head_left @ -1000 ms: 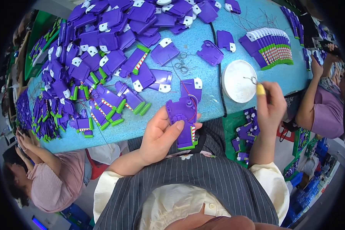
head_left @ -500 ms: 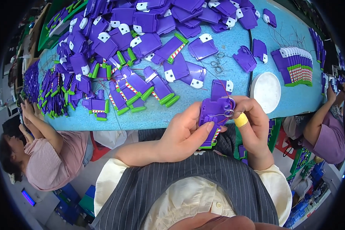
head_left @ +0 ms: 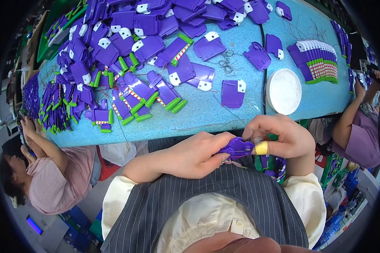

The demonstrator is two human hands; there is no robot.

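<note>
My left hand (head_left: 194, 155) is closed round a purple plastic shell (head_left: 237, 147), held tilted edge-on over my lap below the table's front edge. Thin wire shows along the shell's open side. My right hand (head_left: 285, 137), with yellow tape (head_left: 261, 148) round its thumb, meets the shell's right end. Its thumb and forefinger are pinched together there, and what sits between them is hidden. Straight ahead on the table lies a flat purple cover (head_left: 232, 96) with a white corner.
A big heap of purple covers (head_left: 122, 42) fills the table's far left. Striped green-ended pieces (head_left: 160, 90) lie nearer. Beside small metal rings (head_left: 226, 63), a black cable crosses the blue table (head_left: 190, 118). A white round dish (head_left: 284, 92) and a neat stack (head_left: 316, 63) stand right. People sit at both sides.
The shell has dropped lower and tipped edge-on, away from the flat cover. My right hand has turned sideways; the metal ring by its fingers is now out of sight. The view has shifted slightly.
</note>
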